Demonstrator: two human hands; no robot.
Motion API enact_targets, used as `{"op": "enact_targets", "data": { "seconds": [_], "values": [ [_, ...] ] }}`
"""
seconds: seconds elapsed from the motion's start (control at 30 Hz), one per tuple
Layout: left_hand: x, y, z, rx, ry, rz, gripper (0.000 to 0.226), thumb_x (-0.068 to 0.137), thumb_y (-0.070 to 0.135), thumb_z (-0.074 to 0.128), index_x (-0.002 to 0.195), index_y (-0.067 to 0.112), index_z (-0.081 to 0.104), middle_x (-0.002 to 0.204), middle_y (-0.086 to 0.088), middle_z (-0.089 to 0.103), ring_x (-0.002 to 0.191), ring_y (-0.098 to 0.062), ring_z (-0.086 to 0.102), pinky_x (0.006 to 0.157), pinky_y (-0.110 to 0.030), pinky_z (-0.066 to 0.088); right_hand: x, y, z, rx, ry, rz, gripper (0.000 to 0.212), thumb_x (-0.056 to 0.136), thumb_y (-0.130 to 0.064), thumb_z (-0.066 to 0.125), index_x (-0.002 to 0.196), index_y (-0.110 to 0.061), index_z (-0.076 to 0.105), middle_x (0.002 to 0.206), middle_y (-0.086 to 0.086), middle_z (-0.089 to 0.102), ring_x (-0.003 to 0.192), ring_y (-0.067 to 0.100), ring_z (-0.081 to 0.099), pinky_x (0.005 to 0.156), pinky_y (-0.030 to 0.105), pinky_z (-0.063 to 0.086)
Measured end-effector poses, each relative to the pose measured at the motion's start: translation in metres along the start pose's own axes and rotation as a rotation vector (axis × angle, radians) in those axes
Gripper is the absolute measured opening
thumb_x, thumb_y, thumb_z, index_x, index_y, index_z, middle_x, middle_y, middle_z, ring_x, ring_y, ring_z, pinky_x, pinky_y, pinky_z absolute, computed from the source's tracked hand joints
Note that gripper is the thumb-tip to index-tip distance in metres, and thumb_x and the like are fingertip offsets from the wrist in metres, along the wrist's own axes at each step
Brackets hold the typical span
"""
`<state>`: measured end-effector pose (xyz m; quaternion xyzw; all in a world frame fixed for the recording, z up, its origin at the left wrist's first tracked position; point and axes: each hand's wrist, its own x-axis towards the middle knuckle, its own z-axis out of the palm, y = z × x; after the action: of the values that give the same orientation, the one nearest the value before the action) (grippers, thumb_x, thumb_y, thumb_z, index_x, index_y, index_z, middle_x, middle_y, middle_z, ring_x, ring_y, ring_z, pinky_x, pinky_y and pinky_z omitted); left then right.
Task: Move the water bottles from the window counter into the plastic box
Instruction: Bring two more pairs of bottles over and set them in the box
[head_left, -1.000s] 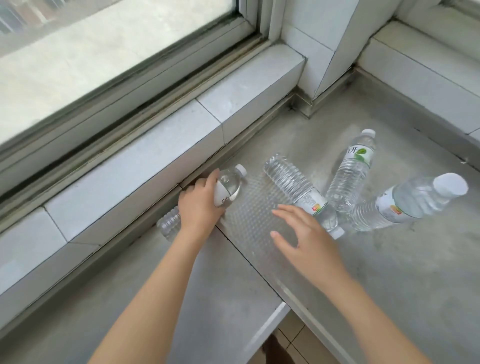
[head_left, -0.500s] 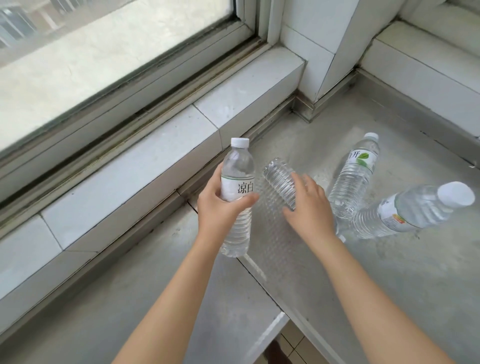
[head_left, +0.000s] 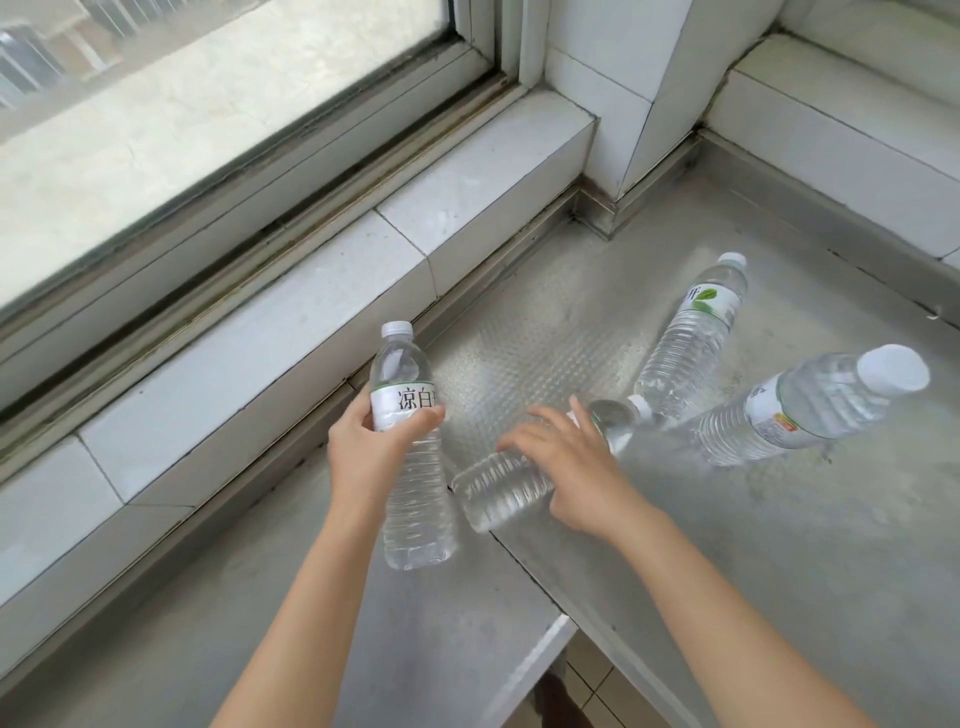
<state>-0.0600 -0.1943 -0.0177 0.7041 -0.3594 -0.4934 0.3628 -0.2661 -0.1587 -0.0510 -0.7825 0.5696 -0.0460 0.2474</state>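
Grey metal counter (head_left: 779, 571) running under a big window (head_left: 208, 130), white tiled ledge (head_left: 311, 322) along the back, pretty dusty all over. So my left hand (head_left: 371, 447) is wrapped around the first bottle (head_left: 410, 457), fingers over its white label, holding it upright with the cap pointing to 12 and the base up off the counter. My right hand (head_left: 576, 467) is closed over the second bottle (head_left: 530, 467), which is lying on its side, cap toward 2 o'clock, bottom toward 8, nearly touching the one in my left. Two more bottles are out at 2 o'clock from my right hand: the leaf-label bottle (head_left: 696, 332) standing on the counter, and the big-cap bottle (head_left: 800, 410) just to its right, looking tilted my way, though that might be lens warp. No sign of the plastic box anywhere in my view.
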Motion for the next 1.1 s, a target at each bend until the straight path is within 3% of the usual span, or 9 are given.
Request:
{"op": "enact_targets", "data": {
  "seconds": [0.17, 0.3, 0.37, 0.47, 0.57, 0.67, 0.8, 0.93, 1.1],
  "values": [
    [-0.009, -0.011, 0.006, 0.051, -0.087, 0.000, 0.043, 0.063, 0.020, 0.088, 0.100, 0.032, 0.072, 0.081, 0.002, 0.076, 0.070, -0.016, 0.072, 0.068, -0.040, 0.059, -0.006, 0.000, 0.005, 0.279, -0.048, -0.120, 0.073, 0.060, 0.023, 0.039, 0.105, -0.025, 0.070, 0.124, -0.016, 0.062, 0.141, -0.001, 0.013, 0.120, 0.037, -0.006],
    [-0.018, -0.018, 0.007, 0.052, -0.121, 0.015, 0.044, 0.064, 0.019, 0.088, 0.101, 0.037, 0.071, 0.082, 0.003, 0.076, 0.071, -0.015, 0.071, 0.073, -0.044, 0.059, -0.020, -0.008, 0.017, 0.450, 0.524, 0.291, 0.051, 0.073, 0.010, 0.055, 0.115, -0.017, 0.063, 0.134, -0.001, 0.049, 0.133, 0.008, 0.033, 0.111, 0.021, 0.023],
    [-0.022, -0.020, 0.006, 0.046, -0.132, 0.025, 0.045, 0.063, 0.019, 0.088, 0.100, 0.037, 0.070, 0.083, 0.003, 0.076, 0.072, -0.015, 0.071, 0.073, -0.043, 0.059, -0.029, -0.016, 0.019, 0.601, 0.656, 0.574, 0.059, 0.073, -0.009, 0.074, 0.125, -0.017, 0.049, 0.126, -0.003, 0.045, 0.117, 0.004, 0.043, 0.100, 0.018, 0.033],
    [-0.027, -0.020, 0.003, 0.038, -0.130, 0.027, 0.045, 0.063, 0.018, 0.088, 0.099, 0.039, 0.070, 0.082, 0.002, 0.076, 0.071, -0.013, 0.070, 0.069, -0.038, 0.058, -0.031, -0.025, 0.028, 0.981, 0.479, 0.756, 0.079, 0.064, -0.031, 0.086, 0.122, -0.032, 0.032, 0.111, -0.012, 0.053, 0.093, -0.008, 0.056, 0.081, 0.016, 0.045],
    [-0.032, -0.020, -0.003, 0.024, -0.137, 0.047, 0.047, 0.064, 0.018, 0.088, 0.101, 0.040, 0.069, 0.084, 0.000, 0.076, 0.070, -0.014, 0.069, 0.066, -0.035, 0.057, -0.022, -0.038, 0.036, 0.937, 0.431, 0.804, 0.108, 0.054, -0.047, 0.086, 0.139, -0.032, 0.021, 0.133, -0.004, 0.049, 0.116, 0.013, 0.055, 0.096, 0.037, 0.048],
    [-0.037, -0.021, -0.010, 0.019, -0.125, 0.076, 0.045, 0.063, 0.016, 0.088, 0.097, 0.041, 0.069, 0.083, 0.000, 0.075, 0.072, -0.018, 0.070, 0.072, -0.042, 0.059, -0.008, -0.047, 0.036, 0.917, 0.417, 0.858, 0.120, 0.062, -0.036, 0.086, 0.149, -0.030, 0.003, 0.144, 0.003, 0.034, 0.124, 0.023, 0.048, 0.097, 0.035, 0.042],
    [-0.039, -0.025, -0.023, -0.016, -0.113, 0.067, 0.051, 0.062, 0.018, 0.089, 0.102, 0.043, 0.069, 0.084, 0.002, 0.076, 0.077, -0.022, 0.072, 0.075, -0.042, 0.058, -0.006, -0.052, 0.034, 1.100, 0.470, 0.836, 0.114, 0.062, -0.012, 0.082, 0.146, -0.037, 0.010, 0.131, 0.001, 0.050, 0.100, 0.015, 0.062, 0.082, 0.038, 0.055],
    [-0.045, -0.026, -0.042, -0.089, -0.119, 0.066, 0.052, 0.063, 0.016, 0.090, 0.106, 0.035, 0.070, 0.087, 0.002, 0.077, 0.078, -0.016, 0.071, 0.074, -0.034, 0.057, -0.022, -0.066, 0.023, 1.180, 0.443, 0.718, 0.107, 0.068, 0.005, 0.078, 0.149, -0.029, 0.016, 0.119, -0.007, 0.050, 0.086, 0.000, 0.060, 0.063, 0.020, 0.050],
    [-0.066, -0.017, -0.069, -0.160, -0.105, 0.121, 0.050, 0.065, 0.010, 0.088, 0.106, 0.032, 0.070, 0.087, 0.004, 0.077, 0.075, -0.008, 0.070, 0.069, -0.025, 0.056, -0.036, -0.091, 0.009, 1.183, 0.412, 0.484, 0.096, 0.062, 0.002, 0.084, 0.139, -0.031, 0.037, 0.128, -0.008, 0.051, 0.091, 0.004, 0.064, 0.074, 0.025, 0.055]
  ]
}}
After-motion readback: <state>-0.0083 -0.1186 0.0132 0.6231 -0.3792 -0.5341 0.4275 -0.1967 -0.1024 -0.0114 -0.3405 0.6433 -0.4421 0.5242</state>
